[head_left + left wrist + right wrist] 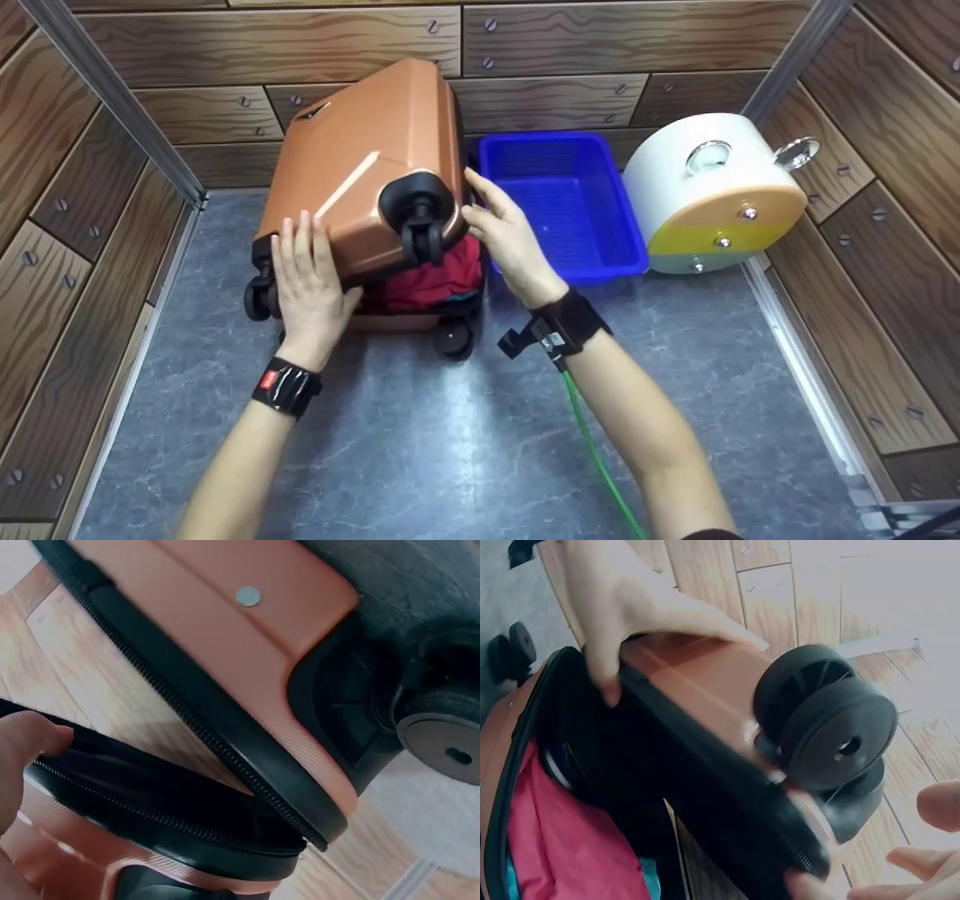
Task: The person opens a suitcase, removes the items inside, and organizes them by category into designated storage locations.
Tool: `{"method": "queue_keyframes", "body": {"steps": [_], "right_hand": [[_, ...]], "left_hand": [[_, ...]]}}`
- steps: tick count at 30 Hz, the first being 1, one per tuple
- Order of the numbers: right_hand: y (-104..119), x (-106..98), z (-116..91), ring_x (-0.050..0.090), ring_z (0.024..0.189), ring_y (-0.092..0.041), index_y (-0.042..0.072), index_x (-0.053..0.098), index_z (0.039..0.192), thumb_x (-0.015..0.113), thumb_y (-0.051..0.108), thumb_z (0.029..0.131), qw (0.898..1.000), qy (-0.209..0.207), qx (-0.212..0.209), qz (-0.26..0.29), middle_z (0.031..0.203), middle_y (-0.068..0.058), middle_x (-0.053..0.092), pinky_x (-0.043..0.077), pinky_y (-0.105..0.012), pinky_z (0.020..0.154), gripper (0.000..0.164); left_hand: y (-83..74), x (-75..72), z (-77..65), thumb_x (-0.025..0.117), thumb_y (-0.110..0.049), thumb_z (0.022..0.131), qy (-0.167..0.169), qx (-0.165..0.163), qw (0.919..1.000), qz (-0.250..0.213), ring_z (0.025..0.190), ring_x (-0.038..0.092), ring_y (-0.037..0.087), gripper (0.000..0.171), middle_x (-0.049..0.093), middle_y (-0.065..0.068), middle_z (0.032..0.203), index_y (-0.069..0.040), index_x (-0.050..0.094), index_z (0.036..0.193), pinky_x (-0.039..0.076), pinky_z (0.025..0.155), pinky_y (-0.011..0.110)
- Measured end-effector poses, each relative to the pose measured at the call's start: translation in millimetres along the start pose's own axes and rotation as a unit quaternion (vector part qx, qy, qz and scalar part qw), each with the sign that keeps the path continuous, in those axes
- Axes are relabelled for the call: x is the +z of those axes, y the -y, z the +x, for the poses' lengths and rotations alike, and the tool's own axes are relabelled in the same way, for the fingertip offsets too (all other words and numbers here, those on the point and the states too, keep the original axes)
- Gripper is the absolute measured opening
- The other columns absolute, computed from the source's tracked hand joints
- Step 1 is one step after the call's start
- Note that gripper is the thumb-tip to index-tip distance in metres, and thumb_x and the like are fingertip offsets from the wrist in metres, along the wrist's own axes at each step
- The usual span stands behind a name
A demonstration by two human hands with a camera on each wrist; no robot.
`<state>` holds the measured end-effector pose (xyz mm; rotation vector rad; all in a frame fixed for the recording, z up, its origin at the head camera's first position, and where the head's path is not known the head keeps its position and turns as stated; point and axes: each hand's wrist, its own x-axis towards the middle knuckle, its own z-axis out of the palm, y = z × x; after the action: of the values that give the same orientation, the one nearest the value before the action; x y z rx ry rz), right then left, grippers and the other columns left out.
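Note:
A copper-coloured hard-shell suitcase stands half open in the head view, its lid (337,172) raised at a slant. My left hand (306,300) grips the lid's near edge, fingers flat on the shell and thumb inside the rim, as the right wrist view also shows. At the lid's right corner, beside a black wheel (421,217), my right hand (517,244) touches the edge with fingers loosely extended. Red cloth (442,277) lies in the lower shell, with a bit of teal fabric by it. The black zipper (157,690) is undone along the rim in the left wrist view.
To the right of the suitcase sits a blue plastic basket (637,255). Beyond it is a white rounded drawer box (675,165) with orange and yellow fronts. Wood-patterned walls enclose the grey floor (420,450). A green cable (592,442) trails from the right wrist.

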<state>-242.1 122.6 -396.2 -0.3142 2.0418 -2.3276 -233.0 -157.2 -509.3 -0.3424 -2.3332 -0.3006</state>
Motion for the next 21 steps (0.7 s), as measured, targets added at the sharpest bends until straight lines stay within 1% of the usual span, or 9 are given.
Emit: {"method": "queue_keyframes", "body": {"steps": [4,7,9,10,12,15,17,19,21], "right_hand": [[-11,2,-1,0.04,0.143,-0.033,0.006,0.033,0.16,0.051,0.002,0.103,0.999,0.004,-0.029,-0.027,0.164,-0.013,0.033,0.043,-0.038,0.111,0.059],[-29,0,0,0.041,0.144,-0.031,0.004,0.033,0.159,0.051,0.004,0.105,0.995,0.006,-0.043,-0.086,0.162,-0.015,0.036,0.037,-0.033,0.115,0.057],[-44,-3,-2,0.045,0.141,-0.029,0.001,0.039,0.155,0.052,0.009,0.106,0.985,0.019,-0.042,-0.169,0.157,-0.017,0.042,0.037,-0.033,0.115,0.052],[-53,-4,-4,0.047,0.14,-0.029,0.0,0.043,0.153,0.052,0.011,0.106,0.973,0.033,-0.041,-0.224,0.154,-0.017,0.047,0.038,-0.034,0.115,0.049],[-73,-8,-8,0.056,0.131,-0.026,0.0,0.055,0.145,0.055,0.016,0.105,0.932,0.076,-0.055,-0.349,0.144,-0.015,0.058,0.043,-0.036,0.111,0.043],[-101,-14,-18,0.063,0.122,-0.026,0.004,0.066,0.133,0.06,0.02,0.103,0.846,0.145,-0.107,-0.502,0.13,-0.01,0.068,0.048,-0.04,0.105,0.035],[-118,-16,-23,0.062,0.124,-0.027,0.005,0.07,0.128,0.064,0.021,0.1,0.797,0.169,-0.16,-0.557,0.128,-0.009,0.07,0.048,-0.042,0.107,0.032],[-132,-17,-27,0.061,0.126,-0.029,0.005,0.072,0.125,0.068,0.02,0.098,0.763,0.173,-0.205,-0.588,0.129,-0.009,0.069,0.046,-0.043,0.108,0.031],[-142,-19,-29,0.062,0.125,-0.03,0.006,0.074,0.122,0.072,0.019,0.096,0.74,0.164,-0.246,-0.603,0.128,-0.01,0.07,0.046,-0.044,0.108,0.029]], "left_hand": [[8.5,-5.3,1.4,0.101,-0.02,0.058,-0.013,-0.012,0.9993,-0.032,0.152,0.018,0.039,0.129,0.023,0.02,0.164,-0.001,0.022,0.159,0.009,0.124,0.053],[13.6,-7.5,2.2,0.099,-0.018,0.06,-0.018,-0.018,0.9984,-0.052,0.152,0.019,0.038,0.127,0.024,0.02,0.164,-0.002,0.022,0.16,0.009,0.124,0.052],[15.7,-8.4,3.1,0.099,-0.017,0.061,-0.024,-0.019,0.9975,-0.064,0.152,0.02,0.038,0.126,0.025,0.02,0.164,-0.003,0.022,0.16,0.01,0.124,0.052],[16.8,-8.8,3.4,0.098,-0.016,0.061,-0.029,-0.021,0.9969,-0.07,0.152,0.02,0.038,0.126,0.025,0.021,0.164,-0.002,0.022,0.16,0.01,0.124,0.053],[19.0,-9.8,4.1,0.098,-0.014,0.061,-0.042,-0.028,0.9951,-0.086,0.151,0.022,0.038,0.125,0.027,0.021,0.163,-0.002,0.023,0.16,0.011,0.124,0.054],[22.5,-11.7,6.7,0.098,-0.011,0.059,-0.059,-0.043,0.9915,-0.108,0.151,0.023,0.038,0.126,0.029,0.021,0.162,-0.003,0.023,0.16,0.012,0.124,0.054],[26.2,-14.7,7.3,0.096,-0.009,0.06,-0.068,-0.057,0.9886,-0.121,0.15,0.024,0.038,0.125,0.03,0.021,0.161,-0.003,0.023,0.16,0.012,0.124,0.054],[29.9,-17.6,8.4,0.095,-0.01,0.062,-0.078,-0.068,0.9858,-0.132,0.149,0.026,0.038,0.121,0.032,0.021,0.161,-0.003,0.023,0.16,0.013,0.124,0.052],[33.7,-20.5,9.0,0.093,-0.012,0.064,-0.09,-0.08,0.9824,-0.142,0.148,0.027,0.038,0.118,0.033,0.021,0.16,-0.003,0.024,0.159,0.014,0.124,0.051]]}}
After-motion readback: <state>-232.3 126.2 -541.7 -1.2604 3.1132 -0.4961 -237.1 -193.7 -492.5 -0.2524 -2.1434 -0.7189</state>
